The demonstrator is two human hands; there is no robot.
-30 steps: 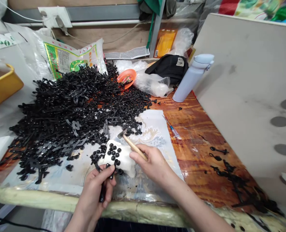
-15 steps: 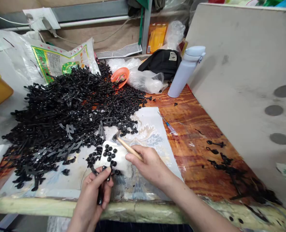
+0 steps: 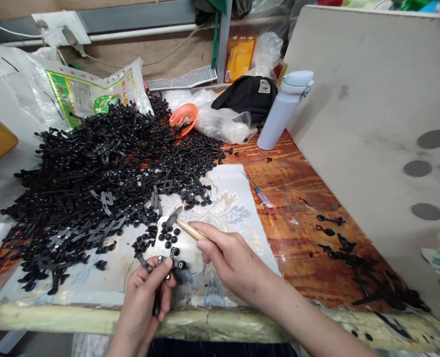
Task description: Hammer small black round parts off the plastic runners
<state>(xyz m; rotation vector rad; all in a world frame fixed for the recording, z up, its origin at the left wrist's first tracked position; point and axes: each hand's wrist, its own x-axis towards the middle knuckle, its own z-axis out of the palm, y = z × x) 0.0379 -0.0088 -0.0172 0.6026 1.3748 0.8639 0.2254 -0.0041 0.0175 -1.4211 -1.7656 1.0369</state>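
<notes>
My right hand point(image 3: 229, 260) is closed around the wooden handle of a small hammer point(image 3: 188, 229). The hammer's dark metal head is raised over small round black pieces point(image 3: 168, 241) on a pale pad point(image 3: 193, 258). My left hand point(image 3: 145, 292) grips a black plastic part with flat arms and round ends point(image 3: 144, 263), the thumb pressed on top. One end sticks out below my fingers; the rest is partly hidden by them. Several more black knobs lie just beyond this hand.
A large heap of black parts point(image 3: 93, 163) covers the left and back. An orange dish point(image 3: 184, 119), black bag point(image 3: 247, 99), pale blue bottle point(image 3: 282, 111) and grey panel point(image 3: 372, 109) stand behind and right. A screwdriver-like tool point(image 3: 261, 194) and loose black scraps point(image 3: 364, 272) lie on the right.
The hammer has swung in my right hand: its head has turned and come slightly left and nearer, and the handle lies flatter. My left hand with the black part has barely shifted.
</notes>
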